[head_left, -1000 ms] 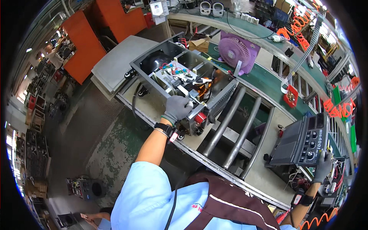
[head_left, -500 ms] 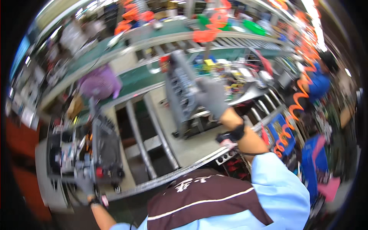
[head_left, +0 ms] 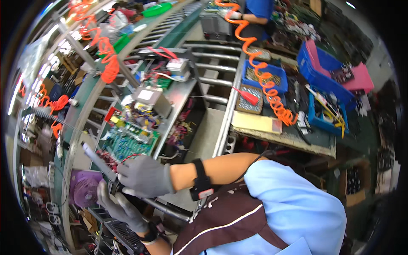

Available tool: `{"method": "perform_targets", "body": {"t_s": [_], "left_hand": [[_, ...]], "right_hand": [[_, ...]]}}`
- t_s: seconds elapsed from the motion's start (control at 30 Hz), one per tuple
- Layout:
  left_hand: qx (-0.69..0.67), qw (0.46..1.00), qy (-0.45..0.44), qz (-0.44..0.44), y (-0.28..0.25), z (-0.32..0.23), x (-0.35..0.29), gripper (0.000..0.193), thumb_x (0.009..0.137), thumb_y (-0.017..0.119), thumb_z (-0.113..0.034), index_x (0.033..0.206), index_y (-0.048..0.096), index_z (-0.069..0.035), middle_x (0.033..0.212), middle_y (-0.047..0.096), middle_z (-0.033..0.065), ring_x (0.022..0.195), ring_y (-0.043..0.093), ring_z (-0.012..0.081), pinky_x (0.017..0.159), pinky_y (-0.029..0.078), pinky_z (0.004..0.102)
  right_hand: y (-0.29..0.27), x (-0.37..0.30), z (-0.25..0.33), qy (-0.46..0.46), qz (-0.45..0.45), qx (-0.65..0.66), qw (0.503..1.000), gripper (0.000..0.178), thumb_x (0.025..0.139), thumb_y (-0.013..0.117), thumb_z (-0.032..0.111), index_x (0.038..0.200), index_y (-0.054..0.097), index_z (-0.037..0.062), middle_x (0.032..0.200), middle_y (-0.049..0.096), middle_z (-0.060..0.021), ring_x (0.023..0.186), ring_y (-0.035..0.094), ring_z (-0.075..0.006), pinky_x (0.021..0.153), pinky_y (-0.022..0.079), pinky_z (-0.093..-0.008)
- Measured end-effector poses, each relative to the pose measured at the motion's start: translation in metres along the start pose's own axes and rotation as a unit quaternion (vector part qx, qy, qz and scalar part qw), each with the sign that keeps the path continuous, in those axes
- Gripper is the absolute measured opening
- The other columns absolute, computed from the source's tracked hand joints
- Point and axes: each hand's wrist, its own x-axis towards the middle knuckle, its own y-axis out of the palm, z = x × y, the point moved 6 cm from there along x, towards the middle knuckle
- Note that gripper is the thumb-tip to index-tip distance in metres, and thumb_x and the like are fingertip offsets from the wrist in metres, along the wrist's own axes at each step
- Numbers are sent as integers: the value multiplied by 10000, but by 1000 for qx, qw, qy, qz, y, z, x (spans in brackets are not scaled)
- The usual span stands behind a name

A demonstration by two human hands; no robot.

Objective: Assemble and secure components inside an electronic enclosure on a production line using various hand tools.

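Your left hand [head_left: 121, 209] has left the other unit and now joins your right hand [head_left: 146, 176] at the grey panel [head_left: 97, 155]. Your right grip curls round its near end; your left fingers stretch loosely, contact unclear. The panel tilts beside the green circuit board [head_left: 129, 143]; conveyor rollers [head_left: 216, 81] and a counter [head_left: 295, 142] lie beyond.

Reaching room lay over the pale bed strip [head_left: 211, 127] between the open chassis [head_left: 180, 106] and steel side rail [head_left: 227, 114], while a coiled orange air hose [head_left: 284, 114] hung before the blue tray [head_left: 282, 81].
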Motion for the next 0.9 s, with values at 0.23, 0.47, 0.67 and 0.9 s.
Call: {"method": "perform_targets", "body": {"t_s": [0.23, 0.47, 0.67, 0.9], "left_hand": [[18, 997, 1, -76, 40, 23, 18, 260, 928, 544, -188, 963, 621, 58, 971, 631, 160, 883, 596, 275, 809, 477, 370], [2, 992, -99, -74, 41, 60, 11, 302, 957, 511, -242, 994, 643, 27, 983, 655, 156, 870, 618, 272, 781, 500, 339], [15, 993, -102, -58, 48, 75, -1, 309, 948, 521, -253, 986, 643, 27, 972, 653, 160, 863, 616, 275, 769, 498, 345], [268, 935, -113, -201, 36, -40, 15, 318, 936, 534, -269, 976, 643, 28, 958, 651, 166, 852, 613, 281, 750, 496, 354]], "right_hand": [[-79, -255, -171, 492, 195, 57, 847, 319, 788, 565, 343, 968, 665, 99, 988, 639, -141, 903, 616, -313, 772, 492, -427], [-234, -535, -150, 810, -5, -239, 536, 367, 743, 623, 340, 1015, 623, 93, 1127, 566, -152, 1102, 511, -328, 920, 409, -432], [-322, -617, -144, 796, 136, -420, 414, 724, 712, 706, 270, 1322, 358, 93, 1278, 461, -135, 1208, 440, -326, 965, 386, -481], [-338, -641, -153, 667, -8, -376, 644, 393, 716, 671, 177, 1088, 597, 72, 986, 620, -159, 933, 588, -363, 829, 471, -400]]}}
